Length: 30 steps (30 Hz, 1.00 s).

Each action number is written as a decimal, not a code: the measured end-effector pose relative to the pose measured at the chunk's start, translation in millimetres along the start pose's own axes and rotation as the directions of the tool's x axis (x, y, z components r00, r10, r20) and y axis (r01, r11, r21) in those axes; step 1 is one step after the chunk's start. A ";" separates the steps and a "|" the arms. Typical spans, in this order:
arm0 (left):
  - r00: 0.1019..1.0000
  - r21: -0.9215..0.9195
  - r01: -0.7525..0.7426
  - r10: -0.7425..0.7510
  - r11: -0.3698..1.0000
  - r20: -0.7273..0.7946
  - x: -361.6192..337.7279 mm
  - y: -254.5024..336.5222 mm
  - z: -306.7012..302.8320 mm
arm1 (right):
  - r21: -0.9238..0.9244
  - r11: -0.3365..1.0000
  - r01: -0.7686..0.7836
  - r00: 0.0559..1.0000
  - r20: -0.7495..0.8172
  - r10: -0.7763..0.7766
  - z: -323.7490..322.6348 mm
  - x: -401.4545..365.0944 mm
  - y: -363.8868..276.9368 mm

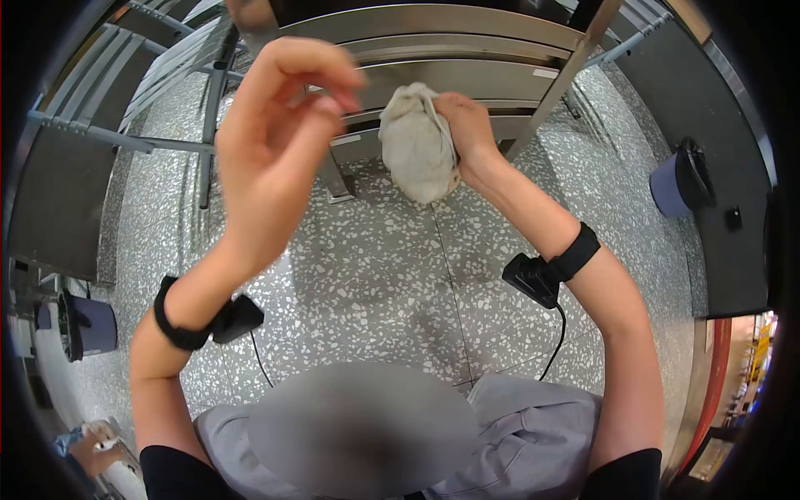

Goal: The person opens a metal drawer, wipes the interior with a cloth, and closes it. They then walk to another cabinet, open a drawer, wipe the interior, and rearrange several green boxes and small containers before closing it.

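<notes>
Grey cloth, one, gripped by right hand.

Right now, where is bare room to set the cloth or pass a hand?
Bare terrazzo floor spreads below the steel rack and rightward to the blue bin. Crowded at the rack front: left hand, right hand, cloth.

Single head-worn view, wide fisheye with dark rounded edges, facing forward and steeply down, left hand and right hand raised close to the lens, speckled floor well below.
</notes>
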<state>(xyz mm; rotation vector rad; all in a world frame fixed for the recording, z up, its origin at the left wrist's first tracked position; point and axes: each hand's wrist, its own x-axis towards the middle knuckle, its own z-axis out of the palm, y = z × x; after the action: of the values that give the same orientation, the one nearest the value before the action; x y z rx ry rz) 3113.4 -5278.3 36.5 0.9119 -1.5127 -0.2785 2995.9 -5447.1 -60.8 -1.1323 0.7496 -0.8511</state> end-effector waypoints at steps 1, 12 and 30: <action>0.995 0.259 -0.003 0.028 0.966 -0.094 -4.0 -25.6 -12.2 | -0.041 0.997 0.067 0.998 -0.011 -0.067 10.1 -1.5 -10.7; 0.297 -0.480 0.780 -0.913 0.401 -0.279 -22.6 -114.3 -30.4 | -0.385 0.872 0.303 0.951 0.064 -0.302 66.6 20.0 20.1; 0.286 -0.741 0.581 -0.936 0.338 -0.203 -11.1 -129.5 -32.1 | -0.354 0.889 0.292 0.956 0.112 -0.269 65.3 25.0 29.0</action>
<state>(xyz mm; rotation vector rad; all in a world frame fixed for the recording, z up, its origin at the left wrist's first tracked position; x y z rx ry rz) 3190.1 -5344.7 -50.9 1.0934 -0.1347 -1.0177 3069.3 -5434.0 -73.8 -1.6257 0.7220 -0.9359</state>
